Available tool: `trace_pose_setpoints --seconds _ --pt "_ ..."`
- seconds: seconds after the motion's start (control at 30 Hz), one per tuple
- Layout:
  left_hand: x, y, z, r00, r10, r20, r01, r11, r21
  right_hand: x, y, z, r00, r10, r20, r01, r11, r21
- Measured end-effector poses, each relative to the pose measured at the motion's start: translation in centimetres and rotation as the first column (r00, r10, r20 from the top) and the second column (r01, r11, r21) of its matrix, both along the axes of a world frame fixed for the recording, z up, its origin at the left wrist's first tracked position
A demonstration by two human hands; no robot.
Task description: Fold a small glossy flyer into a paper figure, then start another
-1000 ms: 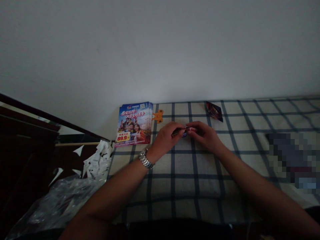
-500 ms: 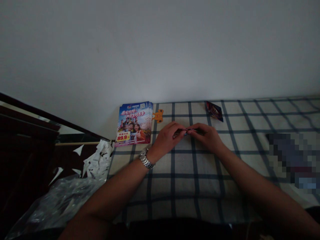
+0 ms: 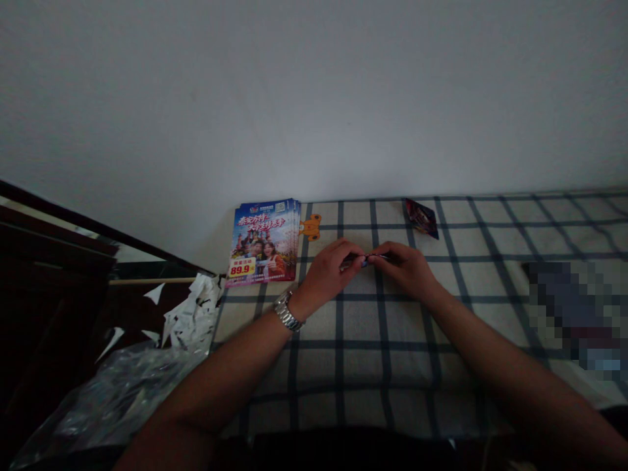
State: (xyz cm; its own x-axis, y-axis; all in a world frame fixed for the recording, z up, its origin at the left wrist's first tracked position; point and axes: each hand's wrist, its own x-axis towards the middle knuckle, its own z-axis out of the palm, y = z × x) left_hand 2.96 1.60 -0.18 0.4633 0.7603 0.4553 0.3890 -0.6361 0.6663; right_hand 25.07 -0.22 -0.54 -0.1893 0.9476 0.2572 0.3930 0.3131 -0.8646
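While the left hand (image 3: 328, 273) and right hand (image 3: 406, 269) meet over the checked cloth (image 3: 383, 340), both sets of fingertips pinch a small dark folded paper piece (image 3: 364, 260). It sits between them, just right of the colourful flyer stack (image 3: 262, 243).

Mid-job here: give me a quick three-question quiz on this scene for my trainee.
1. True or false: the left hand and the right hand both pinch the small folded paper between them.
2. Multiple choice: the flyer stack lies A) to the left of both hands, B) to the right of both hands, C) under the hands.
3. Fill in: the wristwatch sits on the ___ wrist.
Key: 1 true; 2 A; 3 left.
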Motion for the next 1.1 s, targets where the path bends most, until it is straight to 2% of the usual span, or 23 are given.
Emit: trace_pose_setpoints --seconds 0.57,0.83,1.1 --pt "-0.02 -0.12 0.25 1.0 0.002 -0.017 -0.002 1.0 0.022 0.04 -0.17 0.5 0.998 0.055 0.029 -0.057 0.997 0.058" --pt "-0.01 -0.22 0.23 1.0 0.008 -0.016 -0.008 1.0 0.017 -0.11 -0.23 0.61 1.0 0.022 0.018 -0.023 0.999 0.049" --pt "-0.18 0.15 0.12 1.0 0.017 0.014 -0.017 1.0 0.013 0.26 -0.12 0.41 0.997 -0.063 -0.039 0.065 0.995 0.072"
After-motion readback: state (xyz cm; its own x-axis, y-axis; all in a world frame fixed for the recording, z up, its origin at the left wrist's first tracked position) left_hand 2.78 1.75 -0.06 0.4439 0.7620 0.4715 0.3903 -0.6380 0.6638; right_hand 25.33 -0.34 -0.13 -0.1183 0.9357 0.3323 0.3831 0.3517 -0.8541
